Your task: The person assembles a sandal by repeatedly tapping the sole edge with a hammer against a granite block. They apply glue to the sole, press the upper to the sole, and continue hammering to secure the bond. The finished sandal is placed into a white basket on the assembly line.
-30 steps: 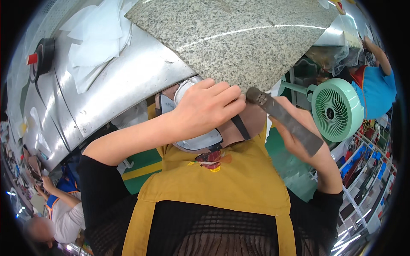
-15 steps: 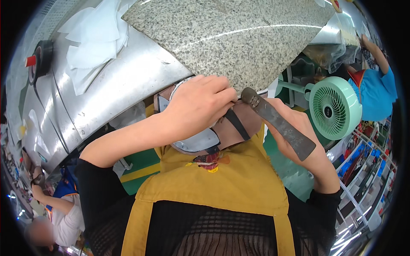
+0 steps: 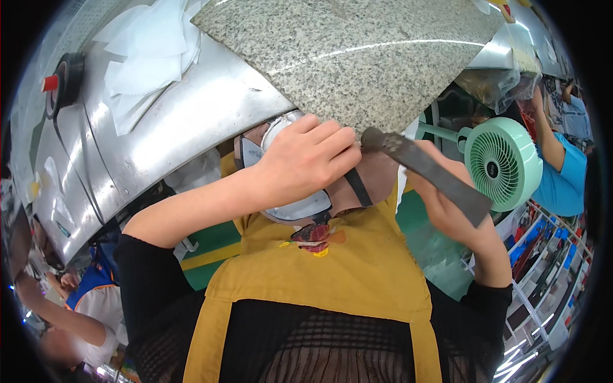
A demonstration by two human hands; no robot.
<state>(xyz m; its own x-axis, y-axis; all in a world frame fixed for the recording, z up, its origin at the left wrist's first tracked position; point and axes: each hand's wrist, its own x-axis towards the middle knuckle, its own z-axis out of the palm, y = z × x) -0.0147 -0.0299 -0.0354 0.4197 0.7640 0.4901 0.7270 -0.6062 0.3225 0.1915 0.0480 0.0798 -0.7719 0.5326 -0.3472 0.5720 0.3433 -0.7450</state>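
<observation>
1. Green fan [image 3: 503, 165]: a small pale mark [image 3: 491, 170] stands on its dark hub [image 3: 491, 175], too small to read.
2. Mustard apron [image 3: 319, 274]: a red and yellow emblem [image 3: 314, 239] sits on the front; whether it bears lettering cannot be told.

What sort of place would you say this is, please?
Probably a workshop or factory floor: the right hand grips a hammer-like tool near a speckled slab, with a co-worker in blue beyond.

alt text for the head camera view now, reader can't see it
A person's right hand holds a hammer beside their left hand, which is over brown material near the edge of a stone slab. A green fan is at right; white sheets lie on a metal table at left.
</observation>
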